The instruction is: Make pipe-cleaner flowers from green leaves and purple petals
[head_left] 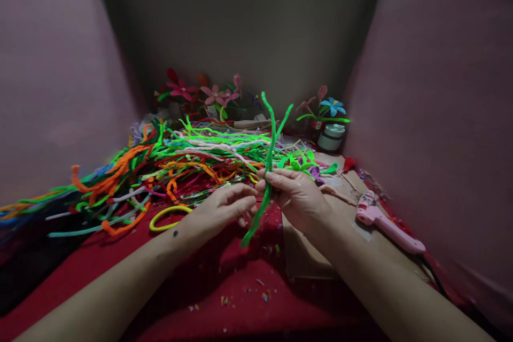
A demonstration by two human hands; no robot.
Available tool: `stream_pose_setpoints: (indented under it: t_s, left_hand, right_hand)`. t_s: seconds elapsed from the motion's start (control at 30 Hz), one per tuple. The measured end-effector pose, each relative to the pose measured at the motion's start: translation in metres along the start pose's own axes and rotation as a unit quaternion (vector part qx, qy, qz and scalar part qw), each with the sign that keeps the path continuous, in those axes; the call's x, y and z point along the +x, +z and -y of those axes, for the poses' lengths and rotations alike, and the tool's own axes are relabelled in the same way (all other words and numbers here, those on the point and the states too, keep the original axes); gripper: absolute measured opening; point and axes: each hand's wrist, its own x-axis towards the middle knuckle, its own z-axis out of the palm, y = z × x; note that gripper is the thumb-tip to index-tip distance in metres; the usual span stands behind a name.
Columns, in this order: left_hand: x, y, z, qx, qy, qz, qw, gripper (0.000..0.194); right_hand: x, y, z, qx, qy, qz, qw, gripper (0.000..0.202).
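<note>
My right hand (pixel 298 195) pinches green pipe cleaners (pixel 270 163) between thumb and fingers, at the middle of the view. Their upper ends spread apart in a V, and the lower ends run together down to the left. Just left of them is my left hand (pixel 230 204), its fingers loosely curved and slightly apart, with nothing visible in its grip. Whether its fingertips touch the green stems is unclear. Behind both hands lies a large pile of coloured pipe cleaners (pixel 216 144).
A pink glue gun (pixel 395 232) rests on brown cardboard (pixel 306 256) at the right. Fuzzy flowers (pixel 214 95) and a lidded jar (pixel 332 138) stand at the back. A yellow loop (pixel 154 219) and small scraps lie on the red cloth (pixel 180 283).
</note>
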Motion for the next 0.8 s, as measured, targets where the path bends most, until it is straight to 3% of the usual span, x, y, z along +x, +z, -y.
stream_pose_setpoints:
  t_s: [0.1, 0.23, 0.37, 0.57, 0.67, 0.8]
  left_hand:
    - [0.003, 0.002, -0.003, -0.084, 0.044, -0.085, 0.992, 0.028]
    - [0.006, 0.005, 0.000, -0.209, 0.044, -0.117, 0.970, 0.024]
    - [0.007, 0.008, 0.001, -0.231, 0.017, -0.165, 0.959, 0.020]
    - [0.004, 0.006, -0.009, -0.277, 0.002, -0.179, 0.944, 0.014]
    - [-0.002, 0.001, -0.020, -0.258, 0.061, -0.231, 0.936, 0.009]
    - [-0.013, -0.005, -0.037, -0.154, 0.212, -0.357, 0.897, 0.010]
  right_hand:
    - [-0.002, 0.003, -0.006, -0.014, 0.002, 0.019, 1.000, 0.014]
    - [-0.003, 0.007, -0.015, -0.038, 0.014, 0.027, 0.999, 0.013]
    - [-0.004, 0.010, -0.020, -0.059, 0.032, 0.017, 0.998, 0.015]
    - [-0.003, 0.009, -0.020, -0.078, 0.042, 0.023, 0.996, 0.017]
    - [-0.002, 0.006, -0.019, -0.074, 0.041, 0.000, 0.996, 0.019]
    - [-0.002, 0.004, -0.016, -0.062, 0.027, -0.016, 0.998, 0.020]
